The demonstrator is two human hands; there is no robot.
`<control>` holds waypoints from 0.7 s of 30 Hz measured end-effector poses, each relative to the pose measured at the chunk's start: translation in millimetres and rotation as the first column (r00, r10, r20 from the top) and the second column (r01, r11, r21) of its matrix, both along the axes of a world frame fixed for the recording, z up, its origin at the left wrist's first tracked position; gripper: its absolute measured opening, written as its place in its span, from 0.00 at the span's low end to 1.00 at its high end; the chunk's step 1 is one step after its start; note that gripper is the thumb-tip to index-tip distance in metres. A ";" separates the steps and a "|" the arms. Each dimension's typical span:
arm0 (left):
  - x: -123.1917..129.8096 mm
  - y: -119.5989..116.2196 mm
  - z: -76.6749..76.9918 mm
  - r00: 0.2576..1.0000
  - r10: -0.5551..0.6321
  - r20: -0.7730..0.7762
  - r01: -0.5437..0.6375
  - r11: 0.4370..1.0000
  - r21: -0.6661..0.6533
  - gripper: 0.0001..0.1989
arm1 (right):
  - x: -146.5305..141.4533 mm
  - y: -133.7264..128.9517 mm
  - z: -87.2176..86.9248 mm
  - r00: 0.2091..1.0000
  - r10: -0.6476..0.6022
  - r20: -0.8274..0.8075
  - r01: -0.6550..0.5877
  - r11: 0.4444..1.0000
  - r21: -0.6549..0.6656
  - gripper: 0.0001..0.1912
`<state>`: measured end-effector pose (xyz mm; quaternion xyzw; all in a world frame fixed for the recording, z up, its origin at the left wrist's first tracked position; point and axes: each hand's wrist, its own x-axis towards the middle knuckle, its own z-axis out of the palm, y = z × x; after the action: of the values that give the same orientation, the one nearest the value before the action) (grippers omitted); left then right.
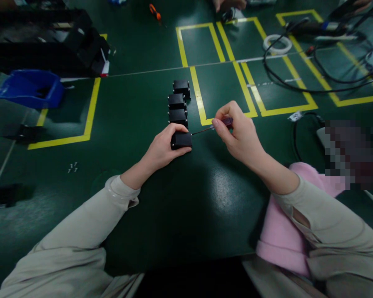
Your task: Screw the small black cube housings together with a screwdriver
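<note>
My left hand (164,145) grips a small black box (182,140) on the green table, thumb on the near side and fingers over the far side. In my right hand (239,130) is a screwdriver (228,121) with a dark reddish handle. Its thin shaft points left, and the tip meets the right end of the held box near a corner. Just beyond stand more black boxes (177,115) of the same kind in a row, with small screws at their corners. The farthest box (181,88) sits slightly to the right of the row.
Several loose screws (73,167) lie at the left. A blue bin (31,89) stands farther back beside black equipment (49,41). Yellow tape outlines (197,95) mark the table. Black cables (294,87) and a white tape roll (277,44) lie at the right. Another person's hand (230,5) shows at the top.
</note>
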<state>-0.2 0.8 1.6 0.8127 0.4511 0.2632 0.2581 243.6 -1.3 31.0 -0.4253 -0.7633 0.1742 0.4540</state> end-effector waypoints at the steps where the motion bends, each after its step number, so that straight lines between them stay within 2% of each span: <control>1: -0.1 -0.1 0.3 1.000 -0.001 -0.007 0.001 1.000 0.003 0.22 | 0.1 0.0 0.0 1.000 -0.002 0.005 0.002 1.000 -0.004 0.06; 4: -0.4 -0.1 1.2 1.000 -0.011 -0.020 0.011 1.000 0.015 0.21 | 0.2 -0.4 0.0 1.000 -0.005 0.012 0.006 1.000 -0.020 0.07; 7: -0.6 0.5 1.3 0.999 -0.019 -0.028 0.020 1.000 0.021 0.21 | -0.3 -1.2 -0.5 1.000 -0.016 0.012 0.017 0.999 -0.031 0.02; 15: -1.8 0.1 -0.5 0.999 -0.034 -0.025 0.035 0.999 0.041 0.21 | 0.0 -1.7 1.2 1.000 -0.022 0.017 0.023 0.998 -0.051 0.06; 18: -2.1 0.0 -0.1 0.999 -0.028 -0.041 0.030 0.999 0.034 0.22 | -0.1 -2.0 2.4 1.000 -0.028 0.013 0.029 0.998 -0.058 0.03; 21: -1.8 -0.1 0.9 0.999 -0.026 -0.048 0.027 0.999 0.031 0.22 | 0.0 -2.2 2.9 0.999 -0.026 0.019 0.027 0.998 -0.056 0.04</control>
<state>-2.0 0.7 2.5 0.8287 0.4421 0.2474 0.2379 243.6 -3.5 33.9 -0.4495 -0.7566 0.1858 0.4371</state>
